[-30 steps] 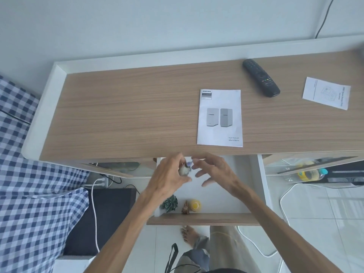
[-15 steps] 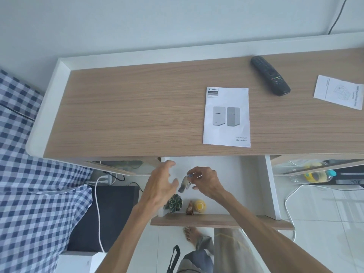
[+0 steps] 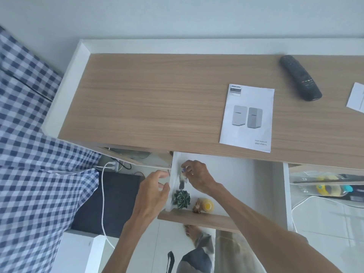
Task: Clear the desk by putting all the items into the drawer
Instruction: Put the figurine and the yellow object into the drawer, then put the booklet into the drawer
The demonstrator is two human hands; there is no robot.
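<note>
A long wood-grain desk [image 3: 157,107] with a raised white rim runs along a pale wall. On its right part lie a Philips user manual [image 3: 247,119], a black remote [image 3: 300,77] beyond it, and a white sheet [image 3: 356,97] cut by the picture's right edge. Below the desk's front edge a white drawer [image 3: 236,180] stands pulled out. In its near left corner sit a small green succulent [image 3: 181,199], a brown cone-like piece [image 3: 197,206] and a small yellow object [image 3: 207,204]. The right hand [image 3: 198,177] hovers over the drawer's left part, fingertips pinched on a small grey dangling item [image 3: 182,182], too blurred to name. The left hand [image 3: 152,191] is just outside the drawer's left wall, fingers loosely apart, holding nothing. A blue-and-white checked cloth [image 3: 29,154] fills the left side; a white cable [image 3: 102,203] hangs beside it over a dark box [image 3: 110,201]. The floor is pale tile.
</note>
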